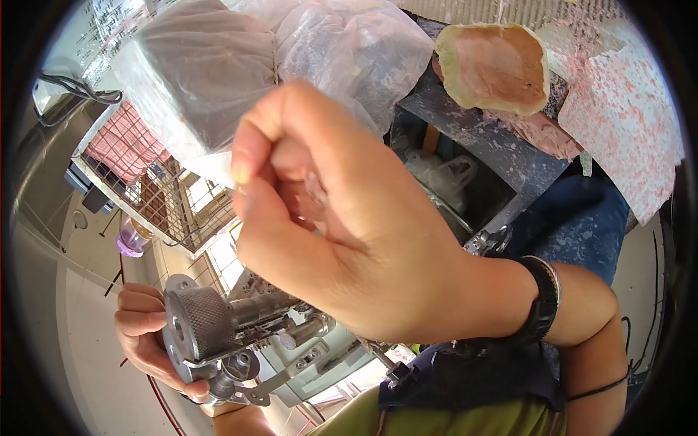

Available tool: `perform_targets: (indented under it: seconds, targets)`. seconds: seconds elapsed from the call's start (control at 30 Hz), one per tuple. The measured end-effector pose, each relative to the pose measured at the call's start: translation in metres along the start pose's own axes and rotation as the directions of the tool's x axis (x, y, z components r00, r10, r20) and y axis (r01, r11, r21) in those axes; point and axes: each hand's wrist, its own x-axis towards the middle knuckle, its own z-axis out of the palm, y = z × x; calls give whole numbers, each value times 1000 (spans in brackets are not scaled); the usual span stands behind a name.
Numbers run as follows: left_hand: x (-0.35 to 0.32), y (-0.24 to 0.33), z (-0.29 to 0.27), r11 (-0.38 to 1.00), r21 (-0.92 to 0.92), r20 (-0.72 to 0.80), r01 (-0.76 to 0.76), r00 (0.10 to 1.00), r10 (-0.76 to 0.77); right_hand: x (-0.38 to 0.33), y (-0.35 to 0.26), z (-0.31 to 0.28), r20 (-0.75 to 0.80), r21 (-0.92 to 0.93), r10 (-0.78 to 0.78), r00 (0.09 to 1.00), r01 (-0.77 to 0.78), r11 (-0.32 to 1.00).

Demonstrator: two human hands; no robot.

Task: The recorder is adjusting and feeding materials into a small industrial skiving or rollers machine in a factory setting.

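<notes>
My right hand fills the middle of the view, raised close to the camera. Its thumb and forefinger are pinched together, with a tiny pale bit at their tips that I cannot make out. Small whitish, clear-looking pieces show in the curled palm. At the lower left, my left hand is wrapped round the metal disc at the end of a knurled metal roller. This roller belongs to a metal mechanism with shafts and levers, partly hidden behind my right hand and wrist.
A box under cloudy plastic stands at the upper left, beside a wire crate holding something pink. At the upper right, a shallow pale-rimmed dish rests on a dusty dark machine top, near a pink-speckled sheet. A purple-ended jar hangs left.
</notes>
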Motion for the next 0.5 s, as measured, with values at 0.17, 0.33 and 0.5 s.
perform_targets:
  seconds: [0.17, 0.33, 0.5]
  targets:
    - [6, -2, -4, 999, 10, 66, -47, 997, 46, -16, 6, 6, 95, -54, 204, 974, -199, 978]
    - [0, -1, -3, 1000, -10, 49, -18, 999, 18, -21, 17, 13, 129, -163, 61, 990, -40, 986]
    - [-2, 1, 2, 1000, -4, 1, -4, 1000, 4, -21, 15, 13, 161, -218, 12, 987, 24, 976]
